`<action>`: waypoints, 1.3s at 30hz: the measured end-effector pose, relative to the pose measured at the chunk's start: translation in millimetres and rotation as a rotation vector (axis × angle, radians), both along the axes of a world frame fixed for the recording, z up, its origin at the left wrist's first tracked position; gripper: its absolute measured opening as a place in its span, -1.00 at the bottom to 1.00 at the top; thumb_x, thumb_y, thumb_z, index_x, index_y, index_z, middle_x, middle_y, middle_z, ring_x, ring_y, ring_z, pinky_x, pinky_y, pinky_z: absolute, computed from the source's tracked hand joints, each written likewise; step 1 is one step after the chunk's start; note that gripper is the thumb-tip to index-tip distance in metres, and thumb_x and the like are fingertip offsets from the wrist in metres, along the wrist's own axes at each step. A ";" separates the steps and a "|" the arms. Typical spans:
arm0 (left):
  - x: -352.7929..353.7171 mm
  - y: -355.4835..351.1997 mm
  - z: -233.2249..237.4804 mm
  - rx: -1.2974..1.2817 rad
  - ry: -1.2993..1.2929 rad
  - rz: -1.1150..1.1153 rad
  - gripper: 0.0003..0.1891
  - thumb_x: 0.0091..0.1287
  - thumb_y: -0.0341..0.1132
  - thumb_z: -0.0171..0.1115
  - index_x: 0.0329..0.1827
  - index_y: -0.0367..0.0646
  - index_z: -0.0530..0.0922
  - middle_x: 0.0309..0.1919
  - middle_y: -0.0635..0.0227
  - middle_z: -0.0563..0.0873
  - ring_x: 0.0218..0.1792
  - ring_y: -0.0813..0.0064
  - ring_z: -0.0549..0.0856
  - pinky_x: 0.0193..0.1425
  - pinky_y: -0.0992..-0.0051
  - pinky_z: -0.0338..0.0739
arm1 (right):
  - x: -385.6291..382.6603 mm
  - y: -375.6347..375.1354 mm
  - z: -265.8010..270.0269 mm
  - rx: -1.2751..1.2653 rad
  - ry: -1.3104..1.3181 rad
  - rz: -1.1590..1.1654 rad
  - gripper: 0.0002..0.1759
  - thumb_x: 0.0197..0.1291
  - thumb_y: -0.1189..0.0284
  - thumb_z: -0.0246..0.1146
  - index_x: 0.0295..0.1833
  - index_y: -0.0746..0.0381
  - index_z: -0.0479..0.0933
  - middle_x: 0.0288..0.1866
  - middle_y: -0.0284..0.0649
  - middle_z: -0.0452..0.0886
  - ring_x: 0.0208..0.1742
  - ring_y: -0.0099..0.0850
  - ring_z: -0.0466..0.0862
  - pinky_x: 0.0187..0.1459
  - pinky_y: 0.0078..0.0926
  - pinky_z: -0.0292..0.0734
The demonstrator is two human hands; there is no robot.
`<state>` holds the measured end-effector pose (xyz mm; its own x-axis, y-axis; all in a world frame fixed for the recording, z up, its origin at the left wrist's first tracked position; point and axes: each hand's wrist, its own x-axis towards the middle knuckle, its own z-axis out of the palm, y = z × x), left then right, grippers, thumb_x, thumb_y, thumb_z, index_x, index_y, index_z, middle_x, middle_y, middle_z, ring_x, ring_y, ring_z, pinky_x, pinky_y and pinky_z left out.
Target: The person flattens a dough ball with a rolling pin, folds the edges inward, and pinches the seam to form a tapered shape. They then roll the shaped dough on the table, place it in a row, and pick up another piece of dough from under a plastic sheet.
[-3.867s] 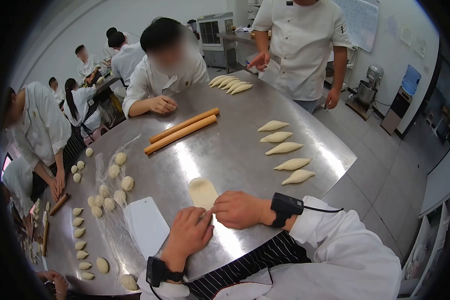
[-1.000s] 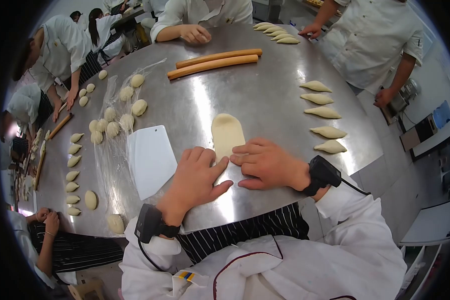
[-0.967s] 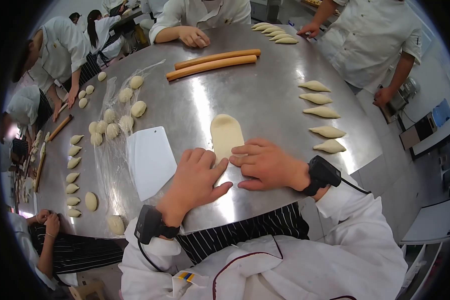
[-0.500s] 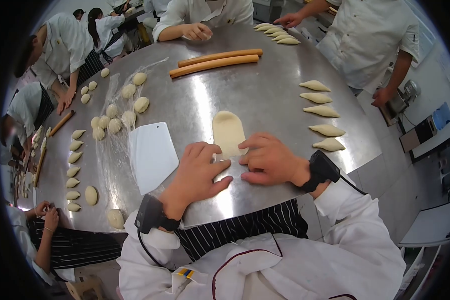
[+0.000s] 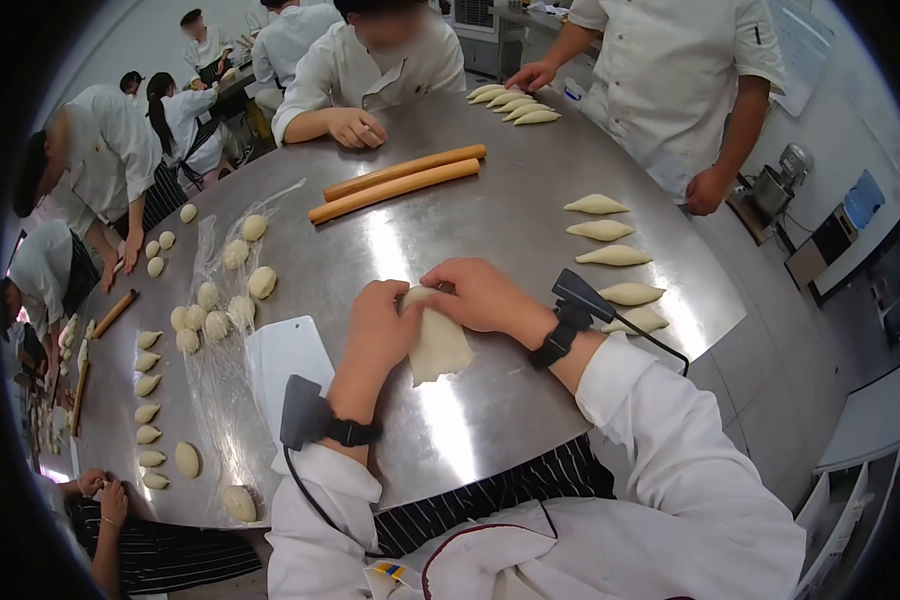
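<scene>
The left hand [image 5: 378, 328] and the right hand [image 5: 478, 296] are pinching the far end of the dough [image 5: 436, 348], fingers curling narrowly around its edge. The rest of the dough is lying flat on the bench [image 5: 490, 420], close to the person. A scraper [image 5: 282, 362] is lying just left of it. Balls [image 5: 262, 282] are sitting on a plastic sheet [image 5: 215, 372] farther left. Shaped pieces [image 5: 613, 255] are lining the right side.

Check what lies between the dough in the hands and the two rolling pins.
Nothing but bare table. In the head view, the stretch from the dough, gripped by the left hand and right hand, to the rolling pins holds no item.
</scene>
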<state>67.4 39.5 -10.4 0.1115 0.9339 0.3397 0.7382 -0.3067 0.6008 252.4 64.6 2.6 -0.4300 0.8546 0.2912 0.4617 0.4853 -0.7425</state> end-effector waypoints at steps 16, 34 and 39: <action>14.6 -1.5 -1.2 0.358 0.137 -0.009 -0.89 0.13 -0.51 0.36 -0.37 -0.22 0.56 -0.38 0.18 0.60 -0.39 0.14 0.64 -0.32 0.28 0.54 | -16.6 -3.6 -15.7 0.415 -0.131 -0.128 -0.88 0.04 0.45 0.30 -0.30 0.24 0.55 -0.29 -0.15 0.55 -0.21 -0.14 0.61 -0.15 -0.21 0.58; 11.9 -45.9 15.8 0.278 0.206 -0.215 -0.76 0.11 -0.46 0.22 -0.16 -0.32 0.65 -0.26 0.11 0.64 -0.10 0.06 0.59 0.02 0.23 0.53 | -2.4 -31.9 -1.2 0.468 -0.163 0.072 -0.91 0.10 0.49 0.25 -0.30 0.29 0.60 -0.24 -0.13 0.54 -0.13 -0.10 0.53 -0.09 -0.25 0.51; 12.6 -45.3 16.4 0.197 0.340 -0.241 -0.86 0.12 -0.48 0.25 -0.27 -0.29 0.65 -0.22 0.14 0.65 -0.11 0.08 0.58 0.02 0.24 0.52 | -3.6 -34.9 2.5 0.478 -0.370 0.154 -0.85 0.12 0.48 0.20 -0.33 0.31 0.64 -0.19 -0.13 0.57 -0.11 -0.17 0.55 0.01 -0.33 0.54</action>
